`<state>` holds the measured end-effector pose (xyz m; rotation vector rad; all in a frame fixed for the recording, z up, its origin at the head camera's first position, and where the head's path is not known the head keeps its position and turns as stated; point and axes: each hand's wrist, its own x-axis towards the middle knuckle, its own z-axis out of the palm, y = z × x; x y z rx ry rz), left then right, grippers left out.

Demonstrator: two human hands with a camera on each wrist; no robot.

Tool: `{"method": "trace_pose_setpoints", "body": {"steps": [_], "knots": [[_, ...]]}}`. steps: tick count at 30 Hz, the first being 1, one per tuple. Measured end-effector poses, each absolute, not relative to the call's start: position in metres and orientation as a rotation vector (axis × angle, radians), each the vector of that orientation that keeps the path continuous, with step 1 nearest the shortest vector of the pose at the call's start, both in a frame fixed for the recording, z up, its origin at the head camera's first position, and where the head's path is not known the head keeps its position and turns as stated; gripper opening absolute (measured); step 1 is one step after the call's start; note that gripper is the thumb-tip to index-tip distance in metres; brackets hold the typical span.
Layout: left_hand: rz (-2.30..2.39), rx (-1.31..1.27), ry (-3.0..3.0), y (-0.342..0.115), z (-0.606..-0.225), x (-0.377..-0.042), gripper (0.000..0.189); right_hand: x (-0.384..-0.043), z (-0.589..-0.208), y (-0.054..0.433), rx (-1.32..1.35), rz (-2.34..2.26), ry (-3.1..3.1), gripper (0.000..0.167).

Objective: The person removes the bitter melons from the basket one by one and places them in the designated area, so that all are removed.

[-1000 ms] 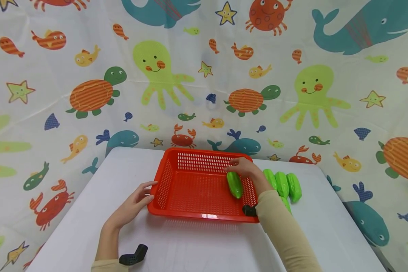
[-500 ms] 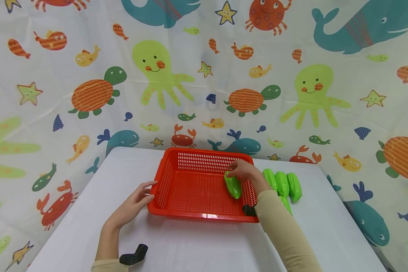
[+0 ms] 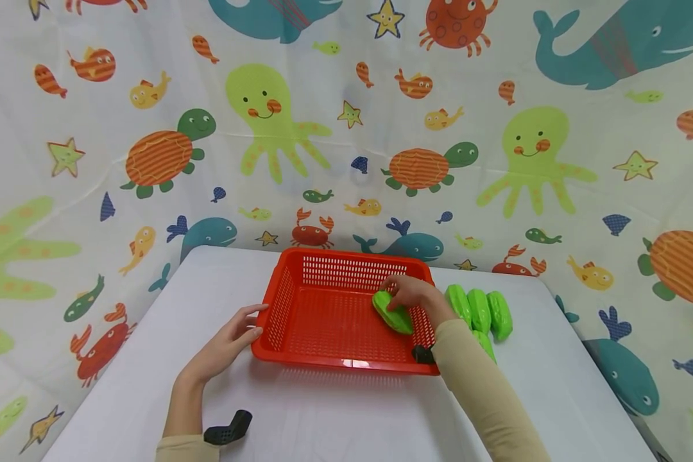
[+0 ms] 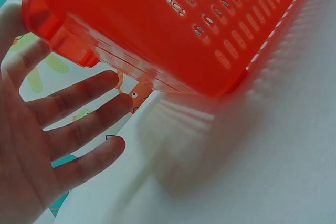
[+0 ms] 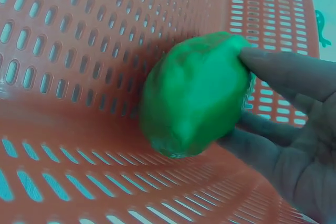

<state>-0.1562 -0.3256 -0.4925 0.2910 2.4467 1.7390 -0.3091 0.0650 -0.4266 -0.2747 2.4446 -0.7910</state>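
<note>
My right hand [image 3: 410,292] reaches over the right side of a red plastic basket [image 3: 346,364]. Its thumb and fingers grip a shiny green, elongated, vegetable-shaped piece [image 3: 394,319] low inside the basket. In the right wrist view that green piece [image 5: 197,95] appears end-on, close to the slotted floor, the thumb on its upper side and fingers beneath. At the basket's left side, my left hand [image 3: 226,343] touches the outer rim. Seen in the left wrist view, the left hand [image 4: 58,124] has straight, spread fingers, the uppermost ones at the red rim [image 4: 47,3].
Several similar green pieces [image 3: 480,309] lie on the white table [image 3: 323,423] just right of the basket, partly hidden by the right sleeve [image 3: 479,378]. Behind the table hangs a sea-animal-print curtain [image 3: 346,128]. Each wrist carries a black camera [image 3: 229,428].
The right hand has taken a lower, fuller hold on the green piece and turned it, its far end swinging left. The left hand and basket have stayed put.
</note>
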Motion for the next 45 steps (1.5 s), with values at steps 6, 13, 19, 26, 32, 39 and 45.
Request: {"method": "trace_pose_setpoints", "body": {"steps": [6,13,19,26,32,39,45], "knots": [[1.736,0.286,2.439,-0.3248,-0.4921,-0.1554,0.056,-0.3102,-0.4311,0.0637,-0.333,-0.778,2.446,0.039],[1.735,0.272,2.441,-0.3241,-0.4915,-0.1548,0.057,-0.3092,-0.4281,0.0629,-0.286,-0.815,2.36,0.029],[1.734,0.269,2.444,-0.3243,-0.4929,-0.1553,0.057,-0.3085,-0.4305,0.063,-0.239,-0.849,2.315,0.029],[1.742,0.267,2.438,-0.3246,-0.4936,-0.1561,0.057,-0.3091,-0.4326,0.0608,-0.265,-0.76,2.318,0.038],[1.743,0.285,2.446,-0.3247,-0.4947,-0.157,0.056,-0.3097,-0.4331,0.0606,-0.323,-0.723,2.355,0.037],[1.752,0.293,2.442,-0.3248,-0.4954,-0.1572,0.056,-0.3103,-0.4331,0.0603,-0.31,-0.778,2.323,0.038],[1.742,0.292,2.45,-0.325,-0.494,-0.1575,0.056,-0.3115,-0.4345,0.0601,-0.329,-0.792,2.337,0.031]]}}
